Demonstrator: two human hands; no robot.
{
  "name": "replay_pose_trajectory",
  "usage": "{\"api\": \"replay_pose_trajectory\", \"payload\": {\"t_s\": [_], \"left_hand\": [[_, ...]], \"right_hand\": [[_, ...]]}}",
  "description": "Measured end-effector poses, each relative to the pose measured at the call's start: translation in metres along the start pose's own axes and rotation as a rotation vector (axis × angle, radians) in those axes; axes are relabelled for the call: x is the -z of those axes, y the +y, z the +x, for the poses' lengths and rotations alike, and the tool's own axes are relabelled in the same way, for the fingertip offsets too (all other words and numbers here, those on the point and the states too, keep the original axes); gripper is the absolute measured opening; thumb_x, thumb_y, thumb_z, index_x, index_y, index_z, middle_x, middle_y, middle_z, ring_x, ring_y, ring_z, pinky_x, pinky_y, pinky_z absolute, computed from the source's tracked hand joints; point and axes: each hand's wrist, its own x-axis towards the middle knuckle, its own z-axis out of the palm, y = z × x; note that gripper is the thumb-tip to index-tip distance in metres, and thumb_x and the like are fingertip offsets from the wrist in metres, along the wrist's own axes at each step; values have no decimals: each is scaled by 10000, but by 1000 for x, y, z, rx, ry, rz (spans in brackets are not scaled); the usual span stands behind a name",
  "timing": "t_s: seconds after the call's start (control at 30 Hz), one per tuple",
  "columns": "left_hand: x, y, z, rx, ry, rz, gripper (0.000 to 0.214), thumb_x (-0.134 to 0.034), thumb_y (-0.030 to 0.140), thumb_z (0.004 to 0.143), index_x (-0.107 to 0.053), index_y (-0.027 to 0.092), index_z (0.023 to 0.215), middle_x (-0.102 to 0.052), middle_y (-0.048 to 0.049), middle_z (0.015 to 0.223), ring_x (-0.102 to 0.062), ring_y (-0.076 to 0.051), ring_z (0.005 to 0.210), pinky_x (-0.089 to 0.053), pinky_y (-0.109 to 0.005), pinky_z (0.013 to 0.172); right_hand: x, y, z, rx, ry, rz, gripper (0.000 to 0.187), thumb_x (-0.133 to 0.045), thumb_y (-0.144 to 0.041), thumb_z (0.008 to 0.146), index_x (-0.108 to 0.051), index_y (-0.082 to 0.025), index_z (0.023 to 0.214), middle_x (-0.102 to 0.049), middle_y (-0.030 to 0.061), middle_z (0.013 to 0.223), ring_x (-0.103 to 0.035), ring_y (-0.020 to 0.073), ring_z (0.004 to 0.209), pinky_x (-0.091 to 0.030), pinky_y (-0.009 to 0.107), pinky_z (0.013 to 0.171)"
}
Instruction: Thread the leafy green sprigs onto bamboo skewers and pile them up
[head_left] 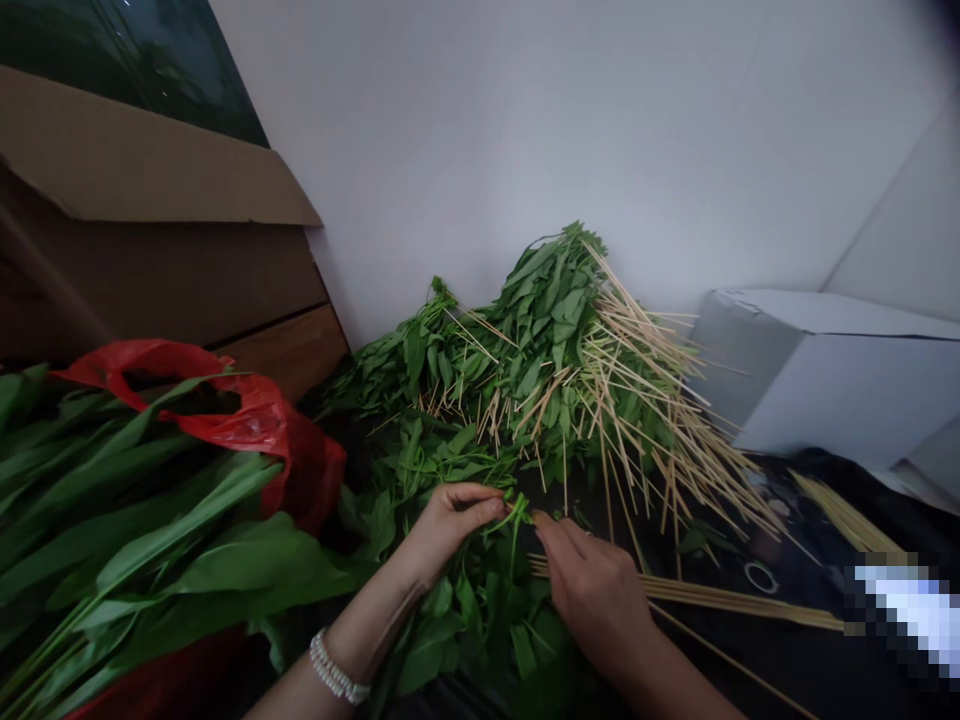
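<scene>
The left hand (450, 522) has its thumb and fingertips pinched shut on a small green sprig (516, 508), held just above a loose pile of leaves (465, 625) at the near edge of the black-covered surface (780, 665). The right hand (592, 590) comes in from the other side, seen from the back, fingers drawn close together with the forefinger tip meeting the same sprig; whether it truly grips it I cannot tell. A beaded white bracelet (337, 677) sits on the left wrist.

Just behind the hands, towards the far wall, rises a heap of skewered greens (555, 340), the pale sticks fanning out to the right. A flat bundle of bare bamboo skewers (720, 597) lies beside the right hand, running to the right edge.

At the left edge a red plastic bag (259, 420) spills long-bladed leaves (150, 545), with a brown cardboard box (150, 260) behind it. A plain white box (825, 380) stands at the far right. Neither box shows lettering that I can read, and the pixelated patch (911, 612) in the near right corner is illegible.
</scene>
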Motion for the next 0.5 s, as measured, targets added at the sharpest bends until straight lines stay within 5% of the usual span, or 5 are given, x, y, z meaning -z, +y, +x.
{"api": "replay_pose_trajectory", "payload": {"t_s": [0.33, 0.5], "left_hand": [[3, 1, 1, -56, -40, 81, 312, -840, 396, 621, -778, 152, 807, -757, -52, 805, -653, -158, 729, -492, -251, 745], [15, 14, 6, -235, 140, 129, 447, -602, 547, 830, -765, 130, 847, -751, -99, 902, -655, -183, 804, -487, -248, 733]], "right_hand": [[4, -3, 4, 8, -6, -6, 304, -342, -100, 952, -630, -113, 1049, -643, 26, 683, -572, 127, 511, -364, 275, 516], [16, 0, 11, 87, 172, 0, 211, -417, -74, 930, -612, -101, 1004, -607, 14, 641, -541, 131, 532, -371, 271, 555]]}}
